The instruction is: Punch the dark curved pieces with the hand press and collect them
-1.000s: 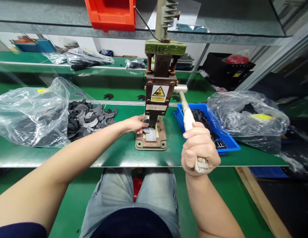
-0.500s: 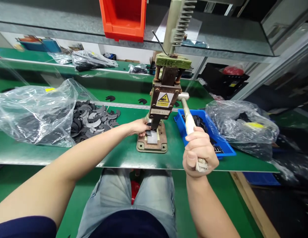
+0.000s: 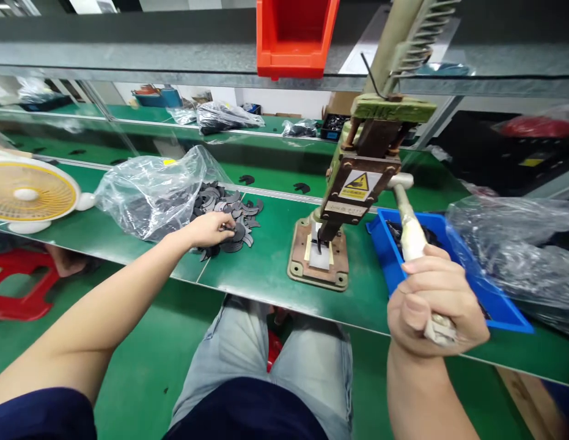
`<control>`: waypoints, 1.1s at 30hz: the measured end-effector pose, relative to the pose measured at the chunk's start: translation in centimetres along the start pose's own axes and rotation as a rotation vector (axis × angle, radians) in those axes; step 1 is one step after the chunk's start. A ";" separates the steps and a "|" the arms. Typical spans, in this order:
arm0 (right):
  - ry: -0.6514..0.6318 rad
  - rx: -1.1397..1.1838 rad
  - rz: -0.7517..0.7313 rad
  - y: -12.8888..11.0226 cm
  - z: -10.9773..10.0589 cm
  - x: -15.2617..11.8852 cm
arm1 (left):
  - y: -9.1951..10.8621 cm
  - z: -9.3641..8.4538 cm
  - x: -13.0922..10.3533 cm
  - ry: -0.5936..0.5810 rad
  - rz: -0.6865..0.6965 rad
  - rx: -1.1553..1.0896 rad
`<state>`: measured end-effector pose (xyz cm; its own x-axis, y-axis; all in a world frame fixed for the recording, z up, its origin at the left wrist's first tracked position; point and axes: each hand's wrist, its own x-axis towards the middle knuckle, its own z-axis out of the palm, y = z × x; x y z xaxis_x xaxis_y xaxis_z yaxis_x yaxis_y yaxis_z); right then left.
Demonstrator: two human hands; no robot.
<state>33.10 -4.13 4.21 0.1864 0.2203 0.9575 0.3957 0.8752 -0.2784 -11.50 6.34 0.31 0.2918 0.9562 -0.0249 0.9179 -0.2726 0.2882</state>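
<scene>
My right hand point(image 3: 437, 299) is wrapped round the taped lever handle point(image 3: 413, 239) of a bench press point(image 3: 357, 183). To the left, my left hand point(image 3: 209, 230) is over a pile of curved dark grey pieces point(image 3: 241, 214), its fingers pinched on one of them, mostly hidden by the fingers. The pile spills from a clear plastic bag point(image 3: 146, 189). Below the press ram, a small dark piece point(image 3: 319, 243) stands at a light metal plate point(image 3: 319, 259) on the rusty base point(image 3: 296, 256).
A blue tray point(image 3: 385, 256) with dark parts stands right of the press, beside a clear bag point(image 3: 517, 250). At far left are a fan point(image 3: 32, 192) and a red stool point(image 3: 25, 284). A red bin point(image 3: 291, 64) hangs over the shelf edge. Two dark curved pieces point(image 3: 301, 187) lie behind.
My left hand has left the press base and moved left to the pile of grey pieces. My right hand still grips the lever. The view has turned left, bringing in the fan and stool.
</scene>
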 end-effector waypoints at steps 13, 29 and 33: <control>-0.022 -0.010 0.004 -0.1 0.1 0.3 | 0.6 1.5 4.2 -0.185 0.147 0.304; 0.039 -0.007 -0.039 0.7 0.2 0.0 | 1.1 -0.5 7.4 -0.395 0.283 0.458; 0.015 -0.012 -0.030 0.6 0.1 0.1 | 1.3 -0.1 7.4 -0.404 0.342 0.485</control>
<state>33.26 -3.58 4.12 0.1880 0.1872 0.9642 0.4124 0.8759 -0.2505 -8.17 13.07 0.64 0.5749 0.7202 -0.3884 0.7461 -0.6563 -0.1125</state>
